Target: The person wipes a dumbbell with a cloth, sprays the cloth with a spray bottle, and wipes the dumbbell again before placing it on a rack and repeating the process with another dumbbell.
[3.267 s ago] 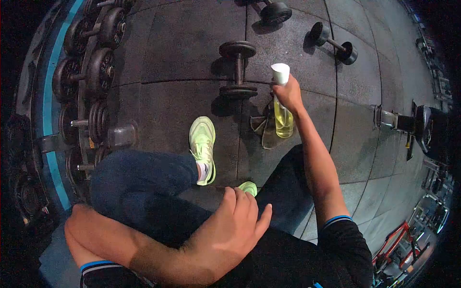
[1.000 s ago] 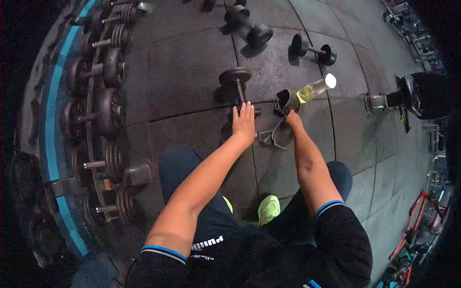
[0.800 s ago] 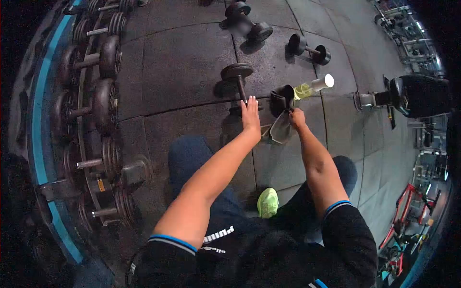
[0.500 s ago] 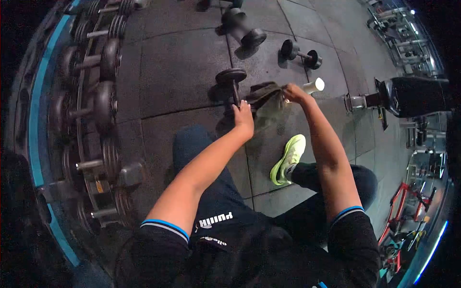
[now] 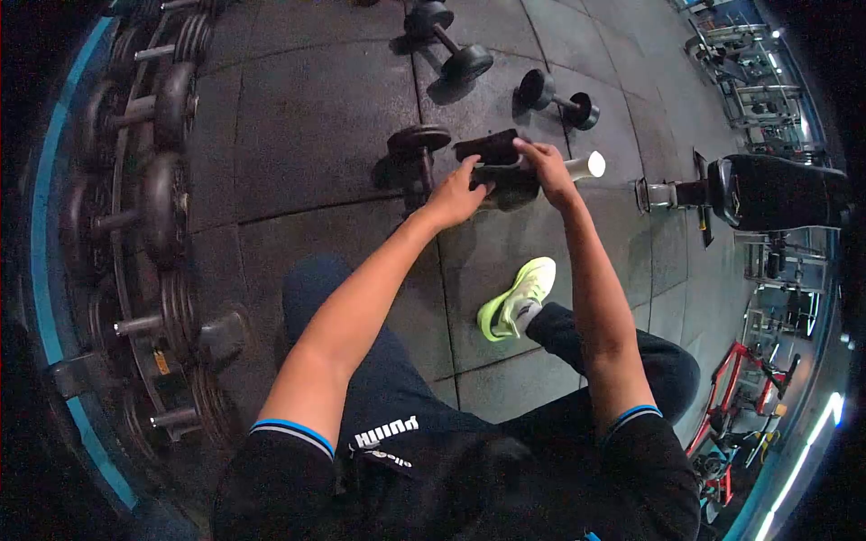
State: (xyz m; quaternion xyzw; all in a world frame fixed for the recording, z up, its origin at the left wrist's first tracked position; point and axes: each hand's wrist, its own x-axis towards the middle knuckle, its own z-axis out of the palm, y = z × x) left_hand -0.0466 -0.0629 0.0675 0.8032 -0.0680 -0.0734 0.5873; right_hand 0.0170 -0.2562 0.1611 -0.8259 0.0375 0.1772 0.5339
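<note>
A dark olive cloth (image 5: 511, 187) hangs bunched and partly folded between my two hands, above the rubber floor. My left hand (image 5: 454, 200) is closed at its left side, with the fingers curled on the cloth's edge. At the upper right corner, my right hand (image 5: 548, 169) pinches the cloth between thumb and fingers. Just beyond my left hand a dumbbell (image 5: 420, 140) rests on the floor; its near end is hidden behind that hand. A white cylinder (image 5: 591, 165), perhaps a bottle, shows to the right of my right hand, its other end hidden.
Two more dumbbells lie farther off, one black (image 5: 451, 43) and one beside it (image 5: 561, 101). A rack of dumbbells (image 5: 135, 216) runs along the left. To the right stands a padded bench (image 5: 780, 194). My yellow-green shoe (image 5: 519, 298) is planted below the cloth.
My left hand has moved from beside the dumbbell's handle to the cloth. The cloth is now lifted and stretched between both hands. The view has shifted slightly.
</note>
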